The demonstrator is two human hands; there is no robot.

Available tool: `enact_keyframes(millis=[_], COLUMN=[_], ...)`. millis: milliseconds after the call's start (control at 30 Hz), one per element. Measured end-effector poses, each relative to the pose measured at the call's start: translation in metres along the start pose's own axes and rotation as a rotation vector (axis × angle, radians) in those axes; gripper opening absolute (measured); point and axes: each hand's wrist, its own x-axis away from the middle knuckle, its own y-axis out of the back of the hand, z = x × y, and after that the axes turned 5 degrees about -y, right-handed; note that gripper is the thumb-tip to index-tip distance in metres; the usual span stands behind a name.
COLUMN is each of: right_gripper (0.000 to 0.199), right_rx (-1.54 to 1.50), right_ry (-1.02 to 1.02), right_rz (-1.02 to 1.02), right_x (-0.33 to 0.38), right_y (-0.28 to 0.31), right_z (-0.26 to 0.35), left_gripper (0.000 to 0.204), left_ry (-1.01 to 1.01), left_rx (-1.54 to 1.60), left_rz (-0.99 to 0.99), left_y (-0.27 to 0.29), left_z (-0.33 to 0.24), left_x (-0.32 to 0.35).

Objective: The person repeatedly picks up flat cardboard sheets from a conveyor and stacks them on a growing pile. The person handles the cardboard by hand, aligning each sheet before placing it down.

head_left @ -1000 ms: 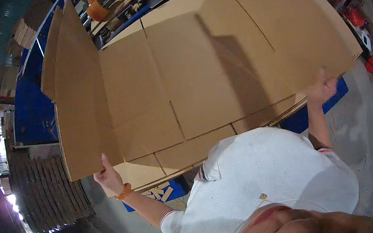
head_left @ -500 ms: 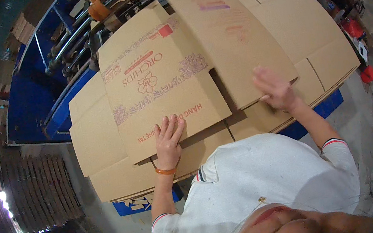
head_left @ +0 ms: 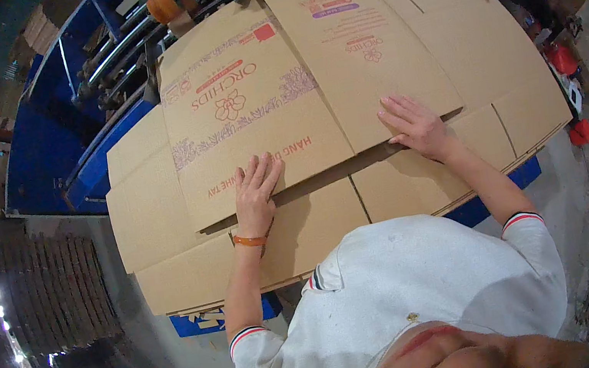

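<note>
A printed cardboard box blank point(head_left: 246, 129) lies folded on top of a stack of larger plain cardboard sheets point(head_left: 523, 60). Its left panel carries a purple border, a flower outline and red lettering; its right panel point(head_left: 355, 33) bears smaller purple and red print. My left hand point(head_left: 256, 186) rests flat near the front edge of the left panel, fingers spread. On the right panel's front edge lies my right hand point(head_left: 413, 123), its fingers stretched out as well. The far edge of the blank reaches under or against machine parts, and exactly where it ends is hidden.
Beyond the stack stands a blue machine point(head_left: 41, 156) with metal rollers point(head_left: 118, 61) and an orange part point(head_left: 163, 5). A tall pile of cardboard point(head_left: 55, 290) is on the floor at left. Red items point(head_left: 562, 61) lie at the far right.
The raised right panel has come down flat beside the left panel. The blank has slid away from me toward the machine, both hands moving forward with it.
</note>
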Motion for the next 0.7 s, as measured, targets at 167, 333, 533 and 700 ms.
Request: enact_keyframes(millis=[167,333,533,700], right_gripper=[0.058,0.052,0.028,0.049], right_rx=[0.008,-0.057,-0.107,0.171], right_ry=[-0.017,-0.045,-0.136,-0.913], right_rz=[0.004,-0.083,-0.243,-0.731], right_x=[0.011,0.043,0.081,0.182], right_y=[0.025,0.057,0.082,0.111], right_z=[0.013,0.047,0.046,-0.067], left_gripper=[0.073,0.066,0.056,0.048], left_ry=[0.013,0.051,0.048,0.084], left_rx=[0.019,0.079,0.117,0.034], left_rz=[0.017,-0.010,0.062,0.248], left_y=[0.027,0.051,0.031,0.062], left_z=[-0.019,-0.056,-0.099,-0.137], left_x=[0.013,0.057,0.083,0.069])
